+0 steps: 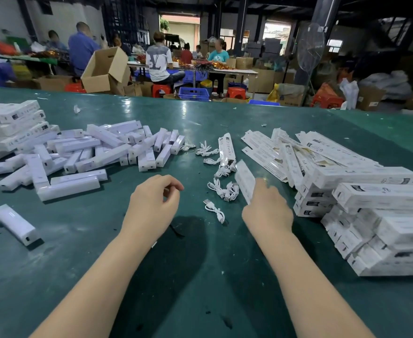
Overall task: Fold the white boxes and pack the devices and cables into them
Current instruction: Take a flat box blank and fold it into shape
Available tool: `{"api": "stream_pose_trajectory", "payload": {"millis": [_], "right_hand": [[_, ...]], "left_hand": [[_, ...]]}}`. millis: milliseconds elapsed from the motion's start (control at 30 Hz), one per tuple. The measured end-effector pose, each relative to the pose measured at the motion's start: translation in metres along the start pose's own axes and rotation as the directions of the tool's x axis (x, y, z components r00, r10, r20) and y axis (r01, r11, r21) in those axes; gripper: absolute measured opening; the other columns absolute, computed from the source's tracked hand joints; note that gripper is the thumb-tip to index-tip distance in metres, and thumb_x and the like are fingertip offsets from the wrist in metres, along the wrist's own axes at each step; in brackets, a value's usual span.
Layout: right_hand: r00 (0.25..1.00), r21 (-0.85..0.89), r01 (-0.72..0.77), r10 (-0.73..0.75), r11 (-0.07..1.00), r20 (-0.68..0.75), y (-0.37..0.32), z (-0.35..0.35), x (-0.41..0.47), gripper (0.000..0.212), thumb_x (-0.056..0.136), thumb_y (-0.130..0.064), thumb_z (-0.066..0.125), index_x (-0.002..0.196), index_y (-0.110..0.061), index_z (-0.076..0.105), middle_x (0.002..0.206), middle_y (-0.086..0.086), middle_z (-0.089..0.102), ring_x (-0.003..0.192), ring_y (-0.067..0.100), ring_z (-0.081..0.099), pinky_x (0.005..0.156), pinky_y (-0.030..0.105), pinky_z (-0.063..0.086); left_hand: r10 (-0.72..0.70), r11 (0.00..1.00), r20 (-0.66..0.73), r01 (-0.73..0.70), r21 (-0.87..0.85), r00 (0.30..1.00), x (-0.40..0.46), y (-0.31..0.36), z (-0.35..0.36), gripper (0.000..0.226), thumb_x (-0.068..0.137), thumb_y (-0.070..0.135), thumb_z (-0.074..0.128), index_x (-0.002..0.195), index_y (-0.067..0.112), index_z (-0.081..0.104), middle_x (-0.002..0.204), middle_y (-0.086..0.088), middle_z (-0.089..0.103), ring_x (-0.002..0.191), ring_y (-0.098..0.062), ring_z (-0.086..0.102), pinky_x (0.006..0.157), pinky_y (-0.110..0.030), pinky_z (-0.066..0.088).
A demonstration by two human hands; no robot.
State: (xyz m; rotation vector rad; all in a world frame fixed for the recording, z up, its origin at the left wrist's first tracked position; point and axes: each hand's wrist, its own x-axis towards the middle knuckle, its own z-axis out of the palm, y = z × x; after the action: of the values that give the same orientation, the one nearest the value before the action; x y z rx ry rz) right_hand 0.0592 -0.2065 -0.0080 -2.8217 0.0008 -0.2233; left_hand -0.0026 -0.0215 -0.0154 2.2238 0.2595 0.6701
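Here's a wide green table [200,123], glossy and scuffed. On the left lies a loose heap of white devices [98,152], with one device [15,224] alone near the front edge. Down the middle trail small coiled white cables [221,189]. On the right, flat unfolded boxes [286,147] are fanned out, and just beside them closed white boxes [383,215] sit stacked.

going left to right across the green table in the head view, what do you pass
lone white device → pile of white devices → left hand → loose white cables → right hand holding a flat box → stacked packed boxes
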Motion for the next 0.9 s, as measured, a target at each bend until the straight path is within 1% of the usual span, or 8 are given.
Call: {"api": "stream_pose_trajectory", "payload": {"millis": [133, 200, 267, 367, 533, 633, 733, 900], "right_hand": [[0.982, 0.495, 0.164, -0.097, 0.853, -0.159, -0.005, -0.008, -0.006, 0.056, 0.089, -0.013, 0.055, 0.142, -0.022, 0.039, 0.127, 0.004, 0.054, 0.104, 0.024, 0.059, 0.081, 0.035, 0.047], [0.961, 0.868, 0.048, -0.260, 0.494, 0.094, -0.015, -0.014, -0.014, 0.046, 0.086, -0.011, 0.060, 0.131, -0.022, 0.055, 0.111, 0.003, 0.065, 0.082, 0.013, 0.064, 0.070, 0.028, 0.051], [0.842, 0.937, -0.104, -0.473, 0.334, 0.262, -0.023, -0.013, -0.023, 0.038, 0.078, -0.018, 0.063, 0.115, -0.024, 0.067, 0.094, -0.001, 0.070, 0.064, 0.006, 0.061, 0.059, 0.022, 0.047], [0.736, 0.948, -0.131, -0.611, 0.292, 0.290, -0.029, -0.013, -0.031, 0.025, 0.076, -0.029, 0.064, 0.099, -0.026, 0.071, 0.075, -0.011, 0.068, 0.054, 0.002, 0.057, 0.051, 0.017, 0.045], [0.699, 0.915, -0.071, -0.635, 0.396, 0.329, -0.025, -0.010, -0.034, 0.018, 0.089, -0.027, 0.070, 0.100, -0.014, 0.069, 0.093, 0.007, 0.075, 0.062, 0.012, 0.067, 0.063, 0.024, 0.055], [0.745, 0.908, 0.059, -0.624, 0.415, 0.236, -0.028, -0.007, -0.037, 0.010, 0.095, -0.021, 0.064, 0.103, -0.022, 0.068, 0.084, -0.005, 0.072, 0.058, 0.006, 0.060, 0.059, 0.018, 0.050], [0.826, 0.807, 0.327, -0.564, 0.492, 0.009, -0.029, -0.004, -0.037, 0.039, 0.089, -0.015, 0.068, 0.106, -0.049, 0.065, 0.091, -0.015, 0.067, 0.080, 0.001, 0.060, 0.075, 0.015, 0.047], [0.838, 0.795, 0.376, -0.541, 0.476, -0.072, -0.032, 0.000, -0.040, 0.050, 0.082, -0.015, 0.075, 0.124, -0.032, 0.056, 0.107, -0.016, 0.059, 0.094, -0.001, 0.055, 0.085, 0.011, 0.043]], "left_hand": [[-0.123, 0.899, 0.159, 0.178, -0.400, 0.980, -0.001, 0.010, 0.001, 0.012, 0.091, 0.019, 0.062, 0.091, 0.024, 0.072, 0.092, 0.005, 0.073, 0.089, -0.010, 0.068, 0.081, -0.026, 0.054], [-0.098, 0.712, 0.331, 0.298, -0.636, 0.939, 0.000, 0.017, 0.000, 0.031, 0.083, 0.037, 0.067, 0.107, 0.017, 0.070, 0.108, 0.000, 0.073, 0.101, -0.012, 0.068, 0.088, -0.029, 0.054], [-0.052, 0.531, 0.429, 0.389, -0.753, 0.902, 0.001, 0.021, -0.002, 0.055, 0.070, 0.049, 0.071, 0.111, 0.013, 0.066, 0.112, -0.003, 0.073, 0.102, -0.013, 0.068, 0.090, -0.029, 0.054], [-0.050, 0.456, 0.401, 0.378, -0.806, 0.915, -0.001, 0.025, -0.005, 0.055, 0.062, 0.049, 0.082, 0.102, 0.013, 0.069, 0.108, -0.005, 0.074, 0.099, -0.016, 0.070, 0.083, -0.026, 0.057], [-0.194, 0.356, 0.259, 0.314, -0.880, 0.946, 0.001, 0.023, -0.009, 0.034, 0.075, 0.027, 0.072, 0.098, 0.004, 0.066, 0.092, -0.009, 0.076, 0.087, -0.018, 0.073, 0.065, -0.025, 0.058], [-0.213, 0.246, 0.264, 0.313, -0.917, 0.941, 0.004, 0.023, -0.012, 0.034, 0.083, 0.020, 0.069, 0.111, 0.002, 0.062, 0.099, -0.011, 0.075, 0.095, -0.020, 0.072, 0.072, -0.026, 0.058], [-0.249, 0.135, 0.333, 0.373, -0.918, 0.909, 0.005, 0.023, -0.013, 0.047, 0.077, 0.024, 0.072, 0.115, 0.002, 0.057, 0.104, -0.011, 0.074, 0.098, -0.019, 0.071, 0.073, -0.028, 0.059], [-0.411, -0.015, 0.390, 0.422, -0.906, 0.824, 0.008, 0.019, -0.014, 0.015, 0.084, 0.020, 0.071, 0.090, 0.009, 0.062, 0.077, -0.002, 0.070, 0.076, -0.013, 0.068, 0.051, -0.021, 0.054]]}}
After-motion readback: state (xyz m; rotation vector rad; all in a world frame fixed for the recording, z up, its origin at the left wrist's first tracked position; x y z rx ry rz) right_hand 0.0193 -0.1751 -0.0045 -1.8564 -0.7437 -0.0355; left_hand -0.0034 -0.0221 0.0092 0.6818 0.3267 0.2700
